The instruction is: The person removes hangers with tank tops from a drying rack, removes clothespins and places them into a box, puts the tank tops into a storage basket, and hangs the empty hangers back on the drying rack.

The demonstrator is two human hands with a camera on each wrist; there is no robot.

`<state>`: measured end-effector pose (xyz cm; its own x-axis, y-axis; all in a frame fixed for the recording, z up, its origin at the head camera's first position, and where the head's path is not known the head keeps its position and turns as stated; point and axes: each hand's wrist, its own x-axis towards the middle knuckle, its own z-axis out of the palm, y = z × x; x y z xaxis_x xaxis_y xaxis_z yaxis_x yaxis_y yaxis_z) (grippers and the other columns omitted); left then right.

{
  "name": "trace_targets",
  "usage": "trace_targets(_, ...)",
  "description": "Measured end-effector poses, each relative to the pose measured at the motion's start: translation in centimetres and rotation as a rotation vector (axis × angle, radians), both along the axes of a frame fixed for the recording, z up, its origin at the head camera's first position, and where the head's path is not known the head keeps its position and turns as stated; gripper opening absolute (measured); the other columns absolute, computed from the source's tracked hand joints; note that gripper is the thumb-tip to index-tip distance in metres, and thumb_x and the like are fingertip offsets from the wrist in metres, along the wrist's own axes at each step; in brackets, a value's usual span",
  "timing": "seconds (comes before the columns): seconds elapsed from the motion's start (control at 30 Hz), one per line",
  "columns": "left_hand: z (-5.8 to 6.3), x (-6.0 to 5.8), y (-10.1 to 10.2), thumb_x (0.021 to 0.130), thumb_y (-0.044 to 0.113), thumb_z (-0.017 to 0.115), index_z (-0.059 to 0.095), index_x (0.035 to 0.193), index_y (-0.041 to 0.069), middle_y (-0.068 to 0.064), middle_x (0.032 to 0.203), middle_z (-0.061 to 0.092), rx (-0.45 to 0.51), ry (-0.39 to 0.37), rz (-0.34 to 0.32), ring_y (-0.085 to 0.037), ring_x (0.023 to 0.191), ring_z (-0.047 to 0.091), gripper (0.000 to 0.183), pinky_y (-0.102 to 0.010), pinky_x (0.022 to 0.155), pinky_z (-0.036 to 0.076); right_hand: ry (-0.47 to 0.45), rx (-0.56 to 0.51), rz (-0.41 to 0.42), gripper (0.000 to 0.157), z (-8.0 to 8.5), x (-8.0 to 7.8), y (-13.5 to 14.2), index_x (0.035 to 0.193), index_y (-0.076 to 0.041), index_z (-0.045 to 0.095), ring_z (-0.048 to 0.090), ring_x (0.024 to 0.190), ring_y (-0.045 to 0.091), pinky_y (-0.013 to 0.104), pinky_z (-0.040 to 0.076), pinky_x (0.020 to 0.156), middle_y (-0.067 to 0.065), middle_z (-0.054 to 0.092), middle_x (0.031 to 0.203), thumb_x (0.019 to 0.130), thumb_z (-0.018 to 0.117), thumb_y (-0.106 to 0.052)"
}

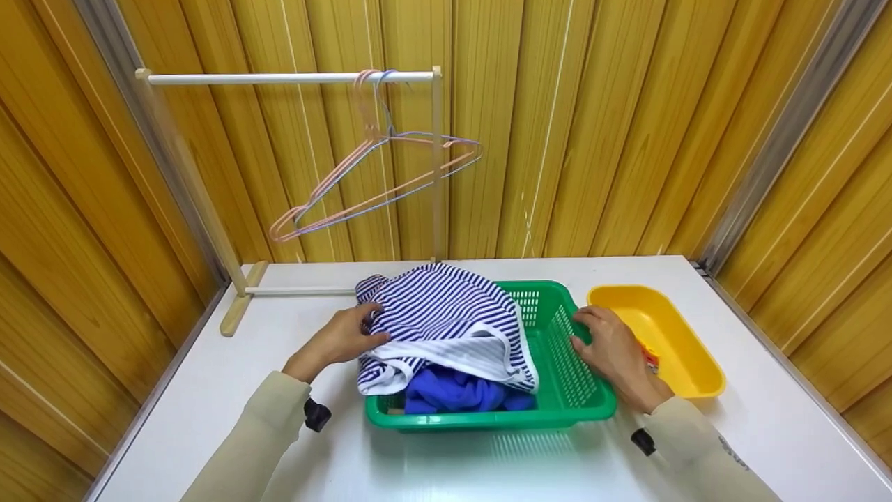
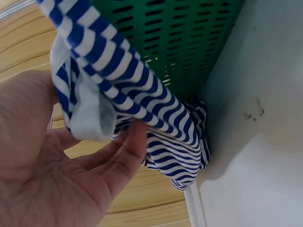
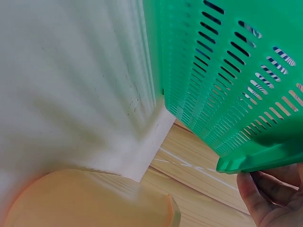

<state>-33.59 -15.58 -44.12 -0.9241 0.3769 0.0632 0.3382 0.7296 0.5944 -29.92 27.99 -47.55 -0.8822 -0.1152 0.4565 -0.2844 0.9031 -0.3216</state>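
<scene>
A green plastic basket (image 1: 488,420) with slotted walls stands on the white table. Draped across its left part and over the left rim is a navy-and-white striped shirt (image 1: 446,307) with white trim. Beneath it in the basket lies a bunched blue garment (image 1: 456,392). My left hand (image 1: 348,333) grips the shirt at the basket's left rim; the left wrist view shows its fingers curled against the hanging striped cloth. At the opposite side, my right hand (image 1: 613,352) holds the right rim, fingers hooked on the edge. The left rim is hidden by the shirt.
Behind to the left rises a rack (image 1: 279,79) with a white bar. Pink and lilac hangers (image 1: 376,188) hang at its right end. Right of the basket stands a yellow tray (image 1: 676,335) with a small red item (image 1: 651,358), partly hidden by my right hand.
</scene>
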Motion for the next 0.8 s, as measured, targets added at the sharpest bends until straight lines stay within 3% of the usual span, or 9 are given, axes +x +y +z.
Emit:
trace_targets(0.1, -0.1, -0.1, 0.3, 0.090, 0.019, 0.069, 0.056, 0.122, 0.001, -0.013, 0.090, 0.066, 0.016, 0.051, 0.015, -0.021, 0.080, 0.061, 0.039, -0.037, 0.070, 0.052, 0.002, -0.004, -0.003, 0.035, -0.1, 0.0, 0.0, 0.113, 0.007, 0.067, 0.059, 0.110, 0.038, 0.055, 0.047, 0.100, 0.022, 0.063, 0.118, 0.083, 0.076, -0.010)
trace_targets(0.23, -0.3, 0.0, 0.8, 0.092, 0.015, 0.066, 0.056, 0.104, 0.004, -0.004, 0.072, 0.054, 0.008, 0.084, 0.050, -0.015, 0.064, 0.049, 0.019, -0.028, 0.055, 0.040, 0.015, -0.014, 0.000, 0.035, -0.2, 0.0, 0.0, 0.111, 0.006, 0.067, 0.060, 0.109, 0.038, 0.054, 0.047, 0.099, 0.021, 0.064, 0.117, 0.082, 0.077, -0.009)
trace_targets(0.4, -0.3, 0.0, 1.1, 0.093, 0.008, 0.063, 0.057, 0.090, 0.005, -0.002, 0.071, 0.051, 0.004, 0.141, 0.054, -0.014, 0.065, 0.048, 0.007, -0.027, 0.056, 0.039, 0.014, -0.025, -0.001, 0.034, -0.1, 0.1, 0.0, 0.111, 0.006, 0.068, 0.059, 0.109, 0.038, 0.054, 0.047, 0.100, 0.021, 0.064, 0.117, 0.082, 0.077, -0.010)
trace_targets(0.57, 0.0, -0.2, 1.3, 0.093, 0.003, 0.062, 0.058, 0.087, 0.004, -0.004, 0.073, 0.055, 0.031, 0.279, 0.043, -0.014, 0.067, 0.050, 0.007, -0.028, 0.060, 0.042, -0.003, -0.028, -0.006, 0.034, 0.0, 0.1, 0.0, 0.113, 0.006, 0.067, 0.059, 0.110, 0.039, 0.056, 0.046, 0.100, 0.022, 0.063, 0.119, 0.084, 0.075, -0.010)
trace_targets(0.67, 0.8, -0.2, 1.5, 0.092, 0.001, 0.061, 0.060, 0.088, 0.003, -0.006, 0.075, 0.058, 0.089, 0.365, 0.064, -0.015, 0.068, 0.050, 0.005, -0.029, 0.062, 0.043, -0.007, -0.033, -0.002, 0.034, 0.0, 0.1, 0.0, 0.113, 0.006, 0.067, 0.059, 0.110, 0.039, 0.056, 0.046, 0.100, 0.023, 0.063, 0.119, 0.084, 0.075, -0.010)
trace_targets(0.8, 2.6, -0.1, 2.0, 0.094, 0.003, 0.060, 0.062, 0.092, 0.002, -0.007, 0.076, 0.059, 0.173, 0.424, 0.096, -0.016, 0.068, 0.050, 0.003, -0.029, 0.062, 0.042, -0.009, -0.033, -0.005, 0.034, -0.1, 0.1, -0.1, 0.113, 0.006, 0.067, 0.058, 0.111, 0.039, 0.056, 0.045, 0.101, 0.023, 0.063, 0.120, 0.084, 0.075, -0.009)
